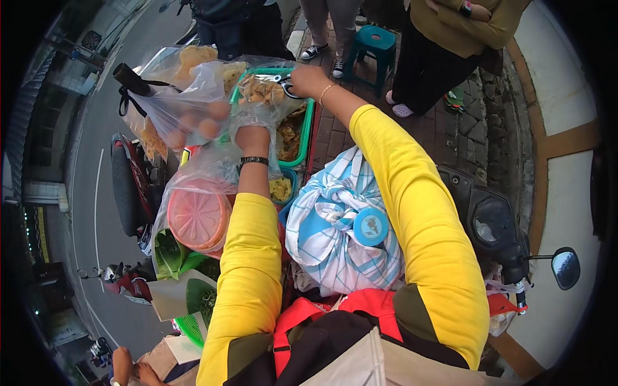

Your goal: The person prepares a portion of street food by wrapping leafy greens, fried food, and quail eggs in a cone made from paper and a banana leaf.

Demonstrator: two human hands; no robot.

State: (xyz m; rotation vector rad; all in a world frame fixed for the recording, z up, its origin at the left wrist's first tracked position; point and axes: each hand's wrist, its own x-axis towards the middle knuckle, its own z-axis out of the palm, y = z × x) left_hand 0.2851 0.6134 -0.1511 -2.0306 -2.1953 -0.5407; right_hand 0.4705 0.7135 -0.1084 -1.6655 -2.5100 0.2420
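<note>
Two hands busy | left hand (252,138) grips plastic bag (193,103) | right hand (308,80) grips tongs (283,82) at green tray (309,125) rim, crowded

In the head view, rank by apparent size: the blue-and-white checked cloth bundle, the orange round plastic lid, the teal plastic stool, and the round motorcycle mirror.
1. Blue-and-white checked cloth bundle, clearly largest.
2. Orange round plastic lid.
3. Teal plastic stool; it stands farther off, so its rank is unsure.
4. Round motorcycle mirror, smallest.
</note>
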